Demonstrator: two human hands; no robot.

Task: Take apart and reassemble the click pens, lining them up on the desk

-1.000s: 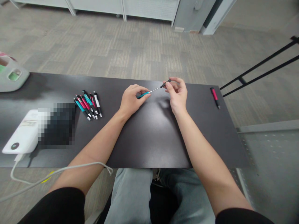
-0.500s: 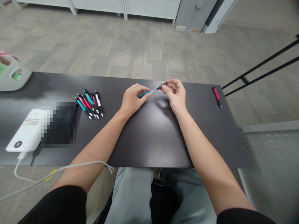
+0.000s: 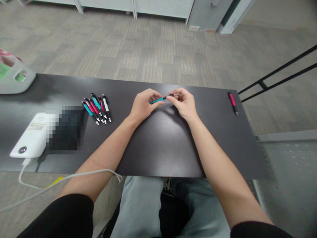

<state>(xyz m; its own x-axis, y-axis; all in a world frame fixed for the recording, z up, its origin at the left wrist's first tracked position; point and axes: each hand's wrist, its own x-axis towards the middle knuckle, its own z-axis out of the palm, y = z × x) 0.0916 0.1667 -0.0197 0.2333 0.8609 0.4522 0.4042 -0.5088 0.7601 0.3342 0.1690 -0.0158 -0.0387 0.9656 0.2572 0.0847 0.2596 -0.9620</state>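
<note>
Left grip [image 3: 143, 103] grasps the teal barrel [image 3: 158, 100]; right grip [image 3: 184, 102] grasps the black section [image 3: 164, 98], now apparently meeting the barrel, covering the refill.

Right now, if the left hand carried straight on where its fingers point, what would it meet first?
Likely the black pen part, just beyond the teal barrel in the left hand, then almost at once the right hand holding it. Exact depth between the hands is hard to judge.
</note>
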